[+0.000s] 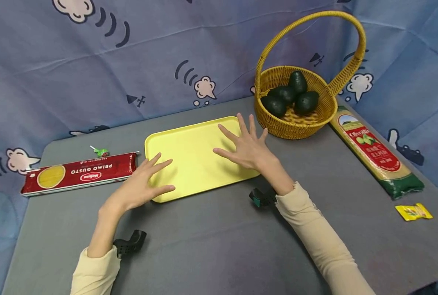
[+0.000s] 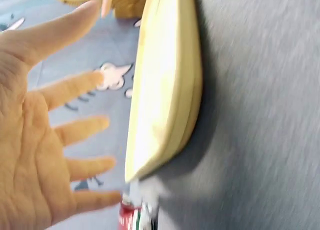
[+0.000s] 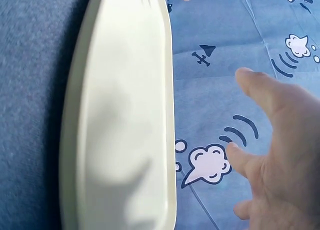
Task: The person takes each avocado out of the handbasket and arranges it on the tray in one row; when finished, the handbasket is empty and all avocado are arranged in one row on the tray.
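A yellow rectangular tray [image 1: 193, 159] lies on the grey table, with nothing on it. Over its left end, my left hand [image 1: 139, 184] is spread with fingers apart and holds nothing; the left wrist view shows its palm [image 2: 30, 155] beside the tray's rim [image 2: 187, 89]. My right hand [image 1: 248, 145] is spread above the tray's right end, also holding nothing. In the right wrist view that hand [image 3: 285, 155] is apart from the tray [image 3: 125, 89], and a hand's shadow falls on the surface.
A wicker basket [image 1: 296, 130] with several avocados [image 1: 306, 102] stands at the back right. Beside it lies an Olivoilà pasta bag [image 1: 375, 149], with a yellow-wrapped candy [image 1: 413, 212] nearer. At left are a red spaghetti pack [image 1: 79, 174] and a green lollipop [image 1: 102, 153]. A patterned cloth [image 1: 160, 53] hangs behind.
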`<state>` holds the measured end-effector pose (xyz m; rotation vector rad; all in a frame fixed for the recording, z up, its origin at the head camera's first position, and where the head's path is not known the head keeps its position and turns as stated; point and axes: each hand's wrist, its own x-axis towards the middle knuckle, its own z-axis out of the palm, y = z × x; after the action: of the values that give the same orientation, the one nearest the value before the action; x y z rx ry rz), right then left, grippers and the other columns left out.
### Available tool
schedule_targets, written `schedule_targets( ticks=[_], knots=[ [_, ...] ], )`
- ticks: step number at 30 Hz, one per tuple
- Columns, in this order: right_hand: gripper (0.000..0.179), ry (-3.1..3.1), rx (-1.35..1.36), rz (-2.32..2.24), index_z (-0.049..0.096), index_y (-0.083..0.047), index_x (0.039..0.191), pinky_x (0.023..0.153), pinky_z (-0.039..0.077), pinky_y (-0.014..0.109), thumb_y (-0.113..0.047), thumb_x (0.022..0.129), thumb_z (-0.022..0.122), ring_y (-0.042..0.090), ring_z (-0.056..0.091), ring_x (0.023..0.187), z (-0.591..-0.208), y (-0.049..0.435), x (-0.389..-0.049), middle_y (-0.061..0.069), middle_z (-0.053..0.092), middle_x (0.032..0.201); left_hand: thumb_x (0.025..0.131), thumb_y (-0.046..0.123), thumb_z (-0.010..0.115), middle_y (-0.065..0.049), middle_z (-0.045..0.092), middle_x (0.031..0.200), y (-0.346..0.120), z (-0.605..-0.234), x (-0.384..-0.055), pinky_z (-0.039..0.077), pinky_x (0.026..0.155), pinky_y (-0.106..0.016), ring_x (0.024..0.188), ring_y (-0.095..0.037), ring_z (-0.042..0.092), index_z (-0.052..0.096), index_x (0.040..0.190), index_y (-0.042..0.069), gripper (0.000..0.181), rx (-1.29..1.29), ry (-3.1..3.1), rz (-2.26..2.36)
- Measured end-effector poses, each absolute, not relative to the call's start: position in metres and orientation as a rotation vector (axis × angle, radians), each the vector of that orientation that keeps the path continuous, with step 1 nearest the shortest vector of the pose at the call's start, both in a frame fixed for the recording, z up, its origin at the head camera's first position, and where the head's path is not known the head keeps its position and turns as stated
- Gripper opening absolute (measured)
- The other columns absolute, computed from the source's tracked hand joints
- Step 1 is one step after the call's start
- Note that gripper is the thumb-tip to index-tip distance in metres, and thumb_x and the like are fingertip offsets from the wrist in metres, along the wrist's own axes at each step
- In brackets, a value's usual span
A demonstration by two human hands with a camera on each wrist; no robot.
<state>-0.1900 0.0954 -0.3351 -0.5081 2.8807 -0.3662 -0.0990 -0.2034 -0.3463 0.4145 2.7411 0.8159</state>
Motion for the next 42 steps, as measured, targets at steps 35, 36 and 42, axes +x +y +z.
schedule_targets(
  ticks=[35, 36, 42],
  knots=[
    [0.06, 2.139, -0.581, -1.652, 0.018, -0.017, 0.155, 0.112, 0.013, 0.058, -0.049, 0.104, 0.022, 0.028, 0.006, 0.146, -0.313, 0.154, -0.196, 0.004, 0.01, 0.161, 0.072, 0.01, 0.084, -0.02, 0.046, 0.143, -0.233, -0.359, -0.1, 0.044, 0.097, -0.046, 0.136, -0.039, 0.033, 0.072, 0.107, -0.001, 0.039, 0.591, 2.632, 0.957],
    [0.06, 2.112, -0.58, -1.676, 0.018, -0.017, 0.155, 0.113, 0.013, 0.058, -0.049, 0.103, 0.022, 0.028, 0.007, 0.146, -0.313, 0.156, -0.196, 0.005, 0.01, 0.161, 0.072, 0.012, 0.084, -0.019, 0.048, 0.141, -0.234, -0.36, -0.1, 0.043, 0.098, -0.047, 0.136, -0.039, 0.034, 0.073, 0.106, -0.001, 0.038, 0.591, 2.636, 0.949],
    [0.06, 2.028, -0.59, -1.743, 0.019, -0.017, 0.154, 0.112, 0.013, 0.059, -0.048, 0.103, 0.025, 0.029, 0.009, 0.146, -0.317, 0.166, -0.198, 0.008, 0.012, 0.16, 0.071, 0.016, 0.085, -0.018, 0.052, 0.137, -0.235, -0.364, -0.103, 0.04, 0.101, -0.05, 0.133, -0.038, 0.038, 0.073, 0.107, 0.003, 0.04, 0.594, 2.658, 0.928]
  ],
)
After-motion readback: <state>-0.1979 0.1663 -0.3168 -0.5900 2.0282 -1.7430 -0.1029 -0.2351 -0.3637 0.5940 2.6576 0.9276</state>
